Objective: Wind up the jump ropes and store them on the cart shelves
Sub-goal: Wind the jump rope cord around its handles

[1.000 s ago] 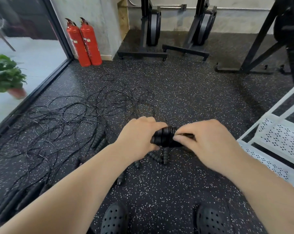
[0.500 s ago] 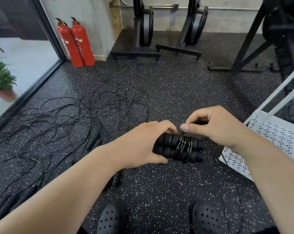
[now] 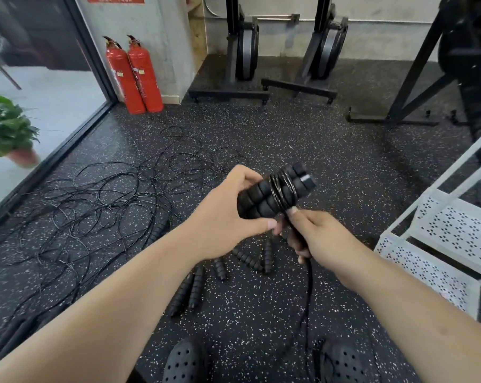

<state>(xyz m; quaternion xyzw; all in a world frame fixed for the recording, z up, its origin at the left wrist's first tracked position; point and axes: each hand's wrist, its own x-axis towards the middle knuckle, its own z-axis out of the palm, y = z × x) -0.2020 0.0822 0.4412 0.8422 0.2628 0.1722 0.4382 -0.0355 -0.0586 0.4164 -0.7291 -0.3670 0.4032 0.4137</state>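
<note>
Handles [image 3: 264,200] of one jump rope sit paired side by side at mid-scene, held above the floor [image 3: 344,161]; the left hand [image 3: 225,217] is curled round their near-left end, and a few turns of cord [image 3: 282,189] band the middle. Right hand [image 3: 319,236] is closed on the cord just under the bundle, with slack trailing down between the shoes [image 3: 184,363]. Best, I judge, to hold that cord taut, lay each turn beside the last, and keep the handles parallel so the band cannot slip off the far end. Cart shelves [image 3: 438,233] stand near at right; tangled ropes [image 3: 90,205] lie on the floor at left.
</note>
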